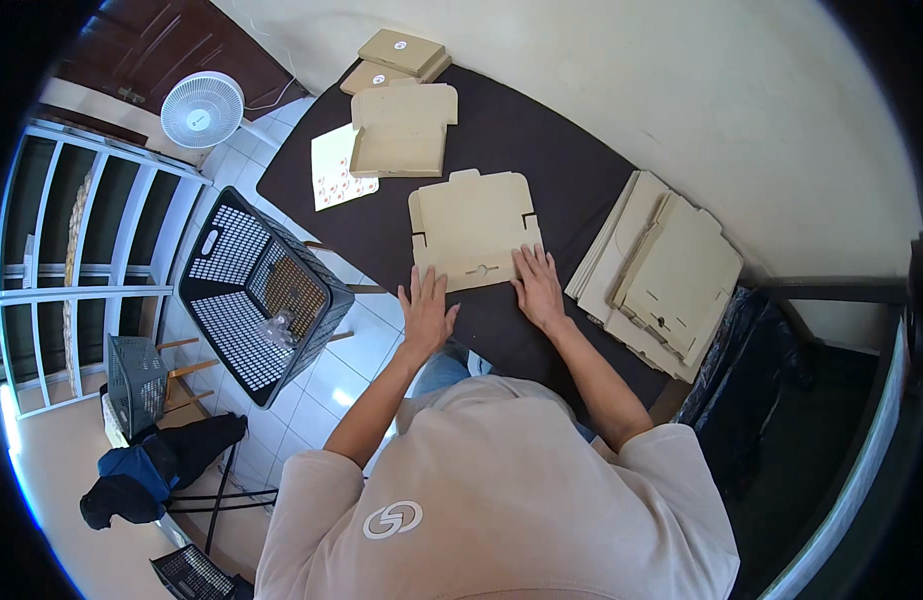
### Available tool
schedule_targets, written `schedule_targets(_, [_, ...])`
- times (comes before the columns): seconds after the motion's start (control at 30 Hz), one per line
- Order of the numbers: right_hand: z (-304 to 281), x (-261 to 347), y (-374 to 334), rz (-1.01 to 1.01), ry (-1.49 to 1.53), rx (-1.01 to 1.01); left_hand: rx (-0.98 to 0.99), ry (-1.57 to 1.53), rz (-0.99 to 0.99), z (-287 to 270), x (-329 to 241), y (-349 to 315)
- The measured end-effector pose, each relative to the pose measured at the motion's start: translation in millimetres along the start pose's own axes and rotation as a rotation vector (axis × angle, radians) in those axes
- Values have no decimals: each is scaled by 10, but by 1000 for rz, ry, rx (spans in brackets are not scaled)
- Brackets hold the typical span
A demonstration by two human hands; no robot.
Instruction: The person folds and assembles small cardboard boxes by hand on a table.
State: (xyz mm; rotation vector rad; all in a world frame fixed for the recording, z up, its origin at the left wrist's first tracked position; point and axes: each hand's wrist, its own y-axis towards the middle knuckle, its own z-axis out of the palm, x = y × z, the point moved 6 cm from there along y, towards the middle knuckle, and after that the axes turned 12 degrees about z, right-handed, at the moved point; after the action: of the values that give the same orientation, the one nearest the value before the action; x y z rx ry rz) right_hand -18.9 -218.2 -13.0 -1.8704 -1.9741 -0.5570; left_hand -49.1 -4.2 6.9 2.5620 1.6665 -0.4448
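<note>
A brown cardboard box blank [472,225], unfolded with tabs and slots along its edges, lies in front of me on the dark tabletop. On its near left corner rests my left hand [429,308], fingers spread and stretched out. My right hand [537,283] lies on the near right corner, its fingers also extended. Neither hand grips anything. Beyond the blank is a partly folded box [400,150] with its lid raised. Under that box's left side sticks out a white sheet of round stickers [334,170].
Folded boxes [402,52] with round stickers sit at the table's far end. A stack of flat cardboard blanks [672,280] lies at the right. Left of the dark table [572,150] stands a large black plastic basket [222,260], with a white fan [202,110] behind it.
</note>
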Motion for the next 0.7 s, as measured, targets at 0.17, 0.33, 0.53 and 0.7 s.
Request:
schedule_targets(0.17, [-65,39,-31,-21,-26,11,-91,-38,141,105,-70,69])
schedule_targets(0.33, [-98,23,-427,-51,-70,0,-93,-65,127,200,16,-267])
schedule_targets(0.53, [-189,-81,-673,38,-91,-74,-86,-7,61,4,-102,-419])
schedule_targets(0.7, [-374,-235,-579,181,173,-241,-367,-388,-118,101,544,-456])
